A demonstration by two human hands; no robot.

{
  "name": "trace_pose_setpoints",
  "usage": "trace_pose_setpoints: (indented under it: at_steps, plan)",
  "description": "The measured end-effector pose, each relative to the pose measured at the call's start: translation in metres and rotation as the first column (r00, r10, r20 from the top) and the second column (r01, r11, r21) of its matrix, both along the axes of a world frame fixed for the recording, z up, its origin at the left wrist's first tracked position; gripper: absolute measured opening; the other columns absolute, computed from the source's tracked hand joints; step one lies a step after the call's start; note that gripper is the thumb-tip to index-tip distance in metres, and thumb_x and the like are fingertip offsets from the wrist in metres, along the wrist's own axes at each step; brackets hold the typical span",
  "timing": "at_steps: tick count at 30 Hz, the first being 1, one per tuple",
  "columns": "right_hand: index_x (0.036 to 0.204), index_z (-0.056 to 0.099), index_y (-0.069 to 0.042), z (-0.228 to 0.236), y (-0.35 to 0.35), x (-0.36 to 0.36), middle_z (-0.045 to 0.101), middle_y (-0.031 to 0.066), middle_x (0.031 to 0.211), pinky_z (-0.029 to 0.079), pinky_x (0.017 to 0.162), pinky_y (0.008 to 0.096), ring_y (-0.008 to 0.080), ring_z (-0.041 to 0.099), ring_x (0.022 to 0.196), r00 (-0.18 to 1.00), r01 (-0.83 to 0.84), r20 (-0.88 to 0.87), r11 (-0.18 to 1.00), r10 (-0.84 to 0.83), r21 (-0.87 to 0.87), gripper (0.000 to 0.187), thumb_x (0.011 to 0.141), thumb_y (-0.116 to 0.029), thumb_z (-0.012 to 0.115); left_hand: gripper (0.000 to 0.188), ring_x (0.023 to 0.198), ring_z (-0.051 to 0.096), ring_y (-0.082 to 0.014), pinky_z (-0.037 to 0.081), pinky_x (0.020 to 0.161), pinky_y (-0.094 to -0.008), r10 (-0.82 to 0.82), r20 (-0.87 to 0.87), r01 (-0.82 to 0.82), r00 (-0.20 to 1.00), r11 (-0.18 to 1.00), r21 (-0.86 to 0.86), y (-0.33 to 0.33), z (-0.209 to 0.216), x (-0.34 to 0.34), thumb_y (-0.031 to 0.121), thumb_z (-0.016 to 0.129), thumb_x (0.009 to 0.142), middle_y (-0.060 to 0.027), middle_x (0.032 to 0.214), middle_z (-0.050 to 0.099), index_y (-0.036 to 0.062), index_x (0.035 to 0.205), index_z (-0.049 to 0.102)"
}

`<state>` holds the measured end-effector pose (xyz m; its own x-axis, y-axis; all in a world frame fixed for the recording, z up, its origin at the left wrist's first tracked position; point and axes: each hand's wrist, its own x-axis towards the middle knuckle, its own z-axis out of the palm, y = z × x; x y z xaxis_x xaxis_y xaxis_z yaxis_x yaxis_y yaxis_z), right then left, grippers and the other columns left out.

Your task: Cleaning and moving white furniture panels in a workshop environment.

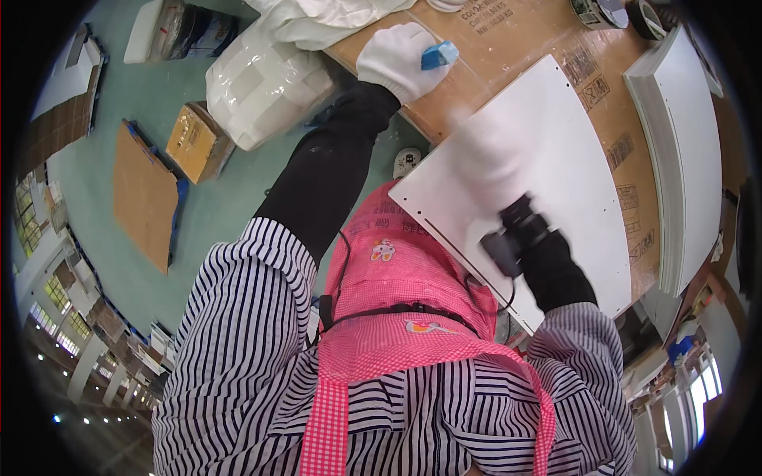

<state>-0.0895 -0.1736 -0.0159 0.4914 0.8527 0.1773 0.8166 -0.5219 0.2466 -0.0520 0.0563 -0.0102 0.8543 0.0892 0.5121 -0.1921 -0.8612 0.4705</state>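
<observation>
The step in hand looks to be surface work on the white panel (pixel 556 174), perhaps wiping or checking its face, though one frame cannot settle which; the panel lies face up on the brown cardboard (pixel 468 83), its near corner reaching past the cardboard's edge toward the person's pink apron (pixel 405 278), with a stack of white panels (pixel 675 166) to its right. The next move probably calls for light, even contact from the right hand (pixel 494 155) and a steady panel; the overhanging corner would tip or slide most readily if pressed.

The left arm reaches well forward, its black-covered forearm slanting up and inward from the striped sleeve; the left hand (pixel 397 63), in a white glove, is over the cardboard beyond the panel's left edge — fingers curled in and closed about a small blue piece (pixel 439 55) whose end pokes out to the right; what that piece is cannot be told. The right forearm comes in from the lower right and slants up and left above the panel, a black device (pixel 512 238) at the wrist; the gloved right hand is over the panel's left part — so blurred that one cannot tell whether its fingers are spread or together, nor whether it touches the surface.
</observation>
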Motion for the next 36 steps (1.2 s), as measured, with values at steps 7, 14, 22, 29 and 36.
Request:
trace_pose_setpoints:
  at_steps: [7, 14, 22, 29, 36]
  plan:
    - [0.123, 0.059, -0.009, 0.047, 0.030, -0.037, 0.061, 0.0095, 0.085, 0.050, 0.057, 0.0411, 0.0290, 0.063, 0.068, 0.549, -0.331, -0.800, 0.942, 0.242, 0.058, 0.040, 0.083, -0.011, 0.055, 0.026, 0.069, 0.066, -0.0267, 0.053, 0.063, -0.0376, 0.032, -0.014, -0.031, 0.999, 0.999, 0.021, 0.000, 0.000, -0.005, 0.033, 0.079, 0.075, -0.0061, 0.076, 0.066, 0.0101, 0.072, 0.066]
    - [0.114, 0.062, -0.020, 0.031, 0.034, -0.025, 0.052, 0.0074, 0.071, 0.046, 0.056, 0.0419, 0.0259, 0.058, 0.063, 0.497, -0.501, -0.611, 0.779, 0.616, 0.377, 0.028, 0.086, -0.026, 0.058, 0.023, 0.061, 0.061, -0.0320, 0.050, 0.058, -0.0425, 0.053, 0.079, -0.056, 0.995, 0.998, 0.031, -0.010, 0.010, -0.001, 0.020, 0.073, 0.077, -0.0114, 0.065, 0.059, 0.0084, 0.066, 0.057]
    - [0.076, 0.060, -0.011, 0.057, -0.140, -0.068, 0.055, 0.0106, 0.066, 0.044, 0.053, 0.0415, 0.0296, 0.057, 0.058, -0.153, -0.233, -0.981, 0.961, 0.118, 0.152, 0.024, 0.095, -0.025, 0.059, 0.023, 0.061, 0.061, -0.0322, 0.050, 0.059, -0.0421, 0.038, 0.068, -0.041, 0.997, 0.999, 0.035, -0.009, 0.010, 0.001, 0.019, 0.075, 0.075, -0.0121, 0.066, 0.059, 0.0076, 0.065, 0.057]
    - [0.110, 0.069, -0.007, 0.065, -0.101, -0.046, 0.068, 0.0170, 0.090, 0.052, 0.072, 0.0411, 0.0358, 0.065, 0.084, 0.598, 0.617, -0.801, 0.653, -0.026, 0.439, 0.021, 0.092, -0.014, 0.061, 0.027, 0.074, 0.065, -0.0322, 0.052, 0.069, -0.0430, 0.123, -0.096, -0.116, 0.988, 0.991, 0.071, -0.006, -0.006, 0.002, 0.035, 0.077, 0.076, -0.0101, 0.077, 0.065, 0.0099, 0.076, 0.066]
    - [0.115, 0.065, -0.010, 0.022, -0.061, 0.091, 0.067, 0.0144, 0.103, 0.053, 0.080, 0.0436, 0.0339, 0.065, 0.093, 0.573, 0.814, -0.568, 0.334, -0.591, 0.475, 0.029, 0.091, -0.023, 0.057, 0.034, 0.074, 0.064, -0.0291, 0.051, 0.071, -0.0403, 0.375, -0.199, -0.366, 0.906, 0.927, 0.082, -0.046, -0.004, 0.005, 0.039, 0.076, 0.079, -0.0099, 0.078, 0.065, 0.0077, 0.082, 0.065]
